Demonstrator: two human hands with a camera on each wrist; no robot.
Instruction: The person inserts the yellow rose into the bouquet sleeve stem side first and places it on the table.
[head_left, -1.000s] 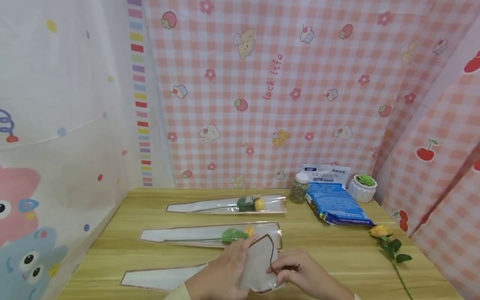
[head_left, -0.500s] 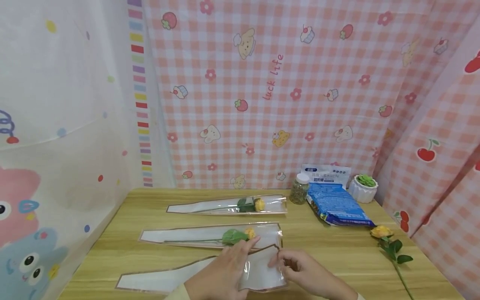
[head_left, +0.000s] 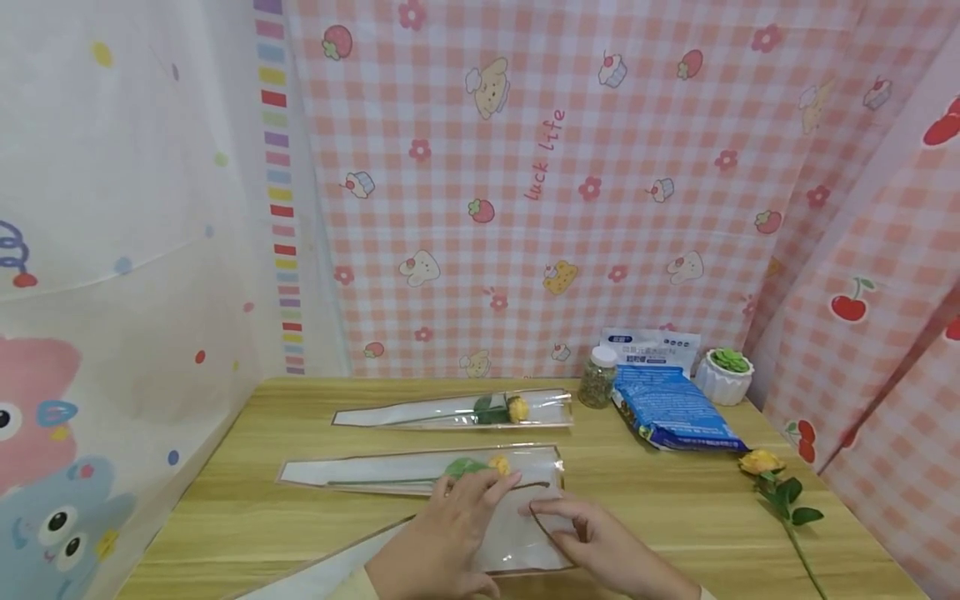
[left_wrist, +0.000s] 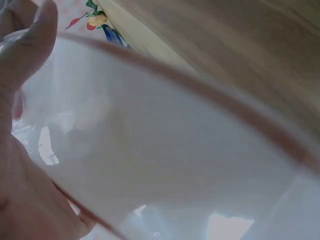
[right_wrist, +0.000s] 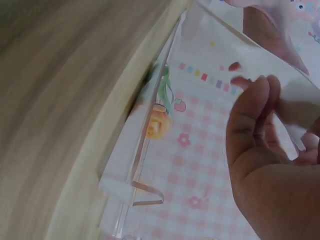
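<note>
A white, clear-fronted flower sleeve (head_left: 517,537) with a brown border lies slanting across the near part of the table. My left hand (head_left: 442,533) lies across its middle and grips it, with the fingers toward the far edge and the thumb on the near side. Between thumb and fingertips, my right hand (head_left: 607,546) pinches the brown edge at the sleeve's wide mouth. The left wrist view shows the sleeve (left_wrist: 165,125) bowed out beside the palm. No flower shows inside it. Seen from the right wrist, the thumb and index fingertips (right_wrist: 262,90) meet at the film.
Two sleeved yellow roses, a nearer one (head_left: 375,471) and a farther one (head_left: 435,412), lie beyond my hands. A loose yellow rose (head_left: 787,496) lies at the right. Behind are a jar (head_left: 597,379), a blue bag (head_left: 675,408) and a potted succulent (head_left: 726,375).
The sleeve's narrow end has swung toward the near edge, tilting the sleeve. My right fingers have shifted along its mouth, and the far corner now stands apart from the pinched edge.
</note>
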